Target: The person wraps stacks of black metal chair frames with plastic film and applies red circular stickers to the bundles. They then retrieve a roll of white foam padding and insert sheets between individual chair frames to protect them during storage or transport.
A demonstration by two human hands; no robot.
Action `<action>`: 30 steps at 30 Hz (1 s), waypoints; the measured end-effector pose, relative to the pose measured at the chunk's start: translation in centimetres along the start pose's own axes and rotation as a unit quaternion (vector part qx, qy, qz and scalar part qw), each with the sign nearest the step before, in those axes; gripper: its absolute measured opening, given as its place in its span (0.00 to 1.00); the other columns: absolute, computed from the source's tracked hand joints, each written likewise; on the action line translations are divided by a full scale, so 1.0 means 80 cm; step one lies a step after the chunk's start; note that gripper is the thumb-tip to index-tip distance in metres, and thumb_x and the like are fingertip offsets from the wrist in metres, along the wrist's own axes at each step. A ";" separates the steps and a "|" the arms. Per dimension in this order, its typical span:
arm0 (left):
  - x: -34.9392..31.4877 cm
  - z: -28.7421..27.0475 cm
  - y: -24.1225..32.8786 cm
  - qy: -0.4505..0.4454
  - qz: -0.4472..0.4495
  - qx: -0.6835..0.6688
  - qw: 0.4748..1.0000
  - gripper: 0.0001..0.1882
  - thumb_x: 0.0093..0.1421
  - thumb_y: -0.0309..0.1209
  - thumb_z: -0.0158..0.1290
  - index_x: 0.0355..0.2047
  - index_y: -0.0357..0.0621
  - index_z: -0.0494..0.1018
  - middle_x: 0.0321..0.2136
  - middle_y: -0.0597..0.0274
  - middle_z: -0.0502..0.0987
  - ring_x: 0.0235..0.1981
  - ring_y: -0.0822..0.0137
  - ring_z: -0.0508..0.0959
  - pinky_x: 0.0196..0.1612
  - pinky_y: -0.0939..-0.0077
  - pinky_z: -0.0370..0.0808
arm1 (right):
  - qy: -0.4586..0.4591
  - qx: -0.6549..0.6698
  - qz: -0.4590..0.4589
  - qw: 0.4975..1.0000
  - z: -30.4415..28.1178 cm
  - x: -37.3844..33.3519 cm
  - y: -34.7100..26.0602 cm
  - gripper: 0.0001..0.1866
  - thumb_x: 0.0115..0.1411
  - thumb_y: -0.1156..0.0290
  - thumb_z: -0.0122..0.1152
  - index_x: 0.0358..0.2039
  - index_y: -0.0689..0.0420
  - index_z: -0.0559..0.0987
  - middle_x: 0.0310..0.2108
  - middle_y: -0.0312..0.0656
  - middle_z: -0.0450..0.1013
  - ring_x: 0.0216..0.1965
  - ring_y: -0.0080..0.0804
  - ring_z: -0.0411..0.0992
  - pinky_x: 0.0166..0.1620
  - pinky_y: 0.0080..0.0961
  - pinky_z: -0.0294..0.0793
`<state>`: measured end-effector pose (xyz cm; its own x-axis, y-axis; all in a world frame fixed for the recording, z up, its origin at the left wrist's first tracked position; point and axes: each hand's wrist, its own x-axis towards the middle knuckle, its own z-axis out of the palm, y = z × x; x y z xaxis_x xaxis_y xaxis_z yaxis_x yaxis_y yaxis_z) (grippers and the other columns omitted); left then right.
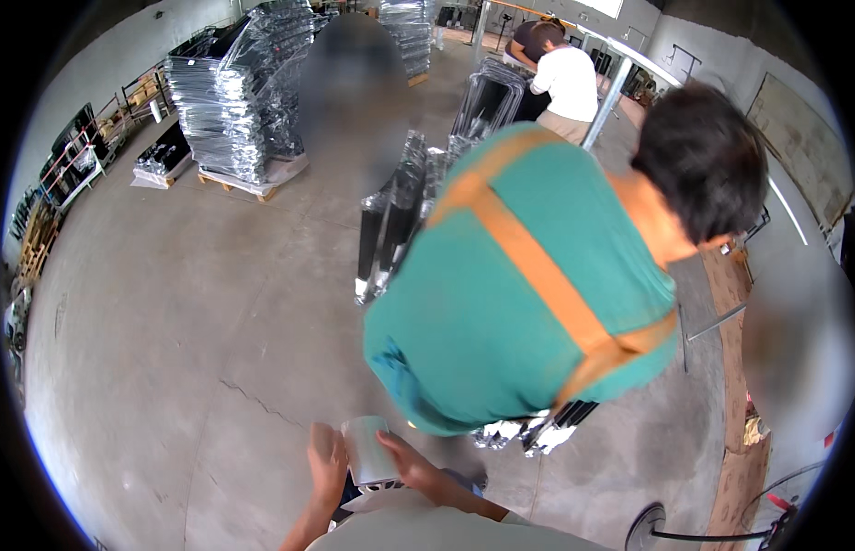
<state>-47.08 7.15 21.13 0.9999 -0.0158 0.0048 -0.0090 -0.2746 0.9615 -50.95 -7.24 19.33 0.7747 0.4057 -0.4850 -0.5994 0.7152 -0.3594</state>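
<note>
A short, wide roll of clear plastic film [367,452] is in front of my body at the bottom of the view, with a hollow core showing at its near end. My right hand [409,459] grips the roll's right side, its thumb on the top. At the left side of the roll is my left hand [327,455], fingers curled closed against the film's edge; what they pinch is too small to make out. Just ahead, a person in a green shirt with orange straps [528,285] bends over film-wrapped dark parts [537,432], mostly hiding them.
Wrapped dark panels [390,216] stand beyond the bending person. A tall film-wrapped stack [234,110] sits on a wooden pallet at the far left. Two more people [567,78] work at the back by a metal frame [607,101]. A round black base [646,528] is at lower right.
</note>
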 end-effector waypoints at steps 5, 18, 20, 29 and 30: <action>0.075 -0.087 0.024 -0.033 -0.069 -0.091 0.993 0.06 0.60 0.28 0.42 0.28 0.40 0.57 0.14 0.65 0.64 0.12 0.78 0.62 0.14 0.84 0.61 | 0.002 -0.046 -0.064 0.997 0.089 0.090 -0.019 0.24 0.55 0.55 0.53 0.47 0.56 0.64 0.39 0.37 0.67 0.40 0.23 0.66 0.41 0.23 0.67; 0.337 -0.180 -0.041 -0.016 -0.112 -0.123 0.986 0.13 0.60 0.33 0.45 0.23 0.41 0.58 0.11 0.69 0.60 0.10 0.81 0.60 0.11 0.86 0.57 | -0.087 -0.118 0.039 0.988 0.169 0.390 -0.121 0.23 0.54 0.53 0.52 0.42 0.57 0.69 0.37 0.37 0.68 0.38 0.24 0.66 0.40 0.23 0.65; 0.403 -0.195 -0.047 -0.004 -0.120 -0.123 0.985 0.13 0.60 0.33 0.45 0.23 0.41 0.58 0.12 0.69 0.60 0.10 0.81 0.60 0.12 0.86 0.58 | -0.077 -0.146 0.024 0.986 0.188 0.461 -0.151 0.23 0.54 0.52 0.52 0.43 0.57 0.69 0.37 0.37 0.68 0.39 0.24 0.66 0.41 0.23 0.64; 0.686 -0.236 -0.034 -0.025 -0.088 -0.136 0.987 0.14 0.57 0.36 0.50 0.25 0.38 0.61 0.12 0.67 0.63 0.11 0.79 0.62 0.14 0.85 0.60 | -0.144 -0.132 0.002 0.981 0.297 0.643 -0.315 0.25 0.54 0.48 0.51 0.41 0.57 0.69 0.34 0.37 0.69 0.32 0.23 0.68 0.32 0.18 0.67; 0.709 -0.235 -0.036 -0.034 -0.092 -0.160 0.982 0.14 0.57 0.35 0.50 0.24 0.38 0.61 0.12 0.67 0.63 0.11 0.78 0.62 0.14 0.85 0.60 | -0.171 -0.126 -0.007 0.977 0.306 0.653 -0.333 0.24 0.54 0.49 0.51 0.41 0.57 0.69 0.33 0.37 0.69 0.31 0.22 0.68 0.31 0.18 0.67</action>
<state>9.90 25.13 23.76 0.9807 -0.0608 -0.1859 0.1884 0.0379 0.9814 10.43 8.84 23.06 0.7787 0.5949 -0.1993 -0.5862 0.5765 -0.5692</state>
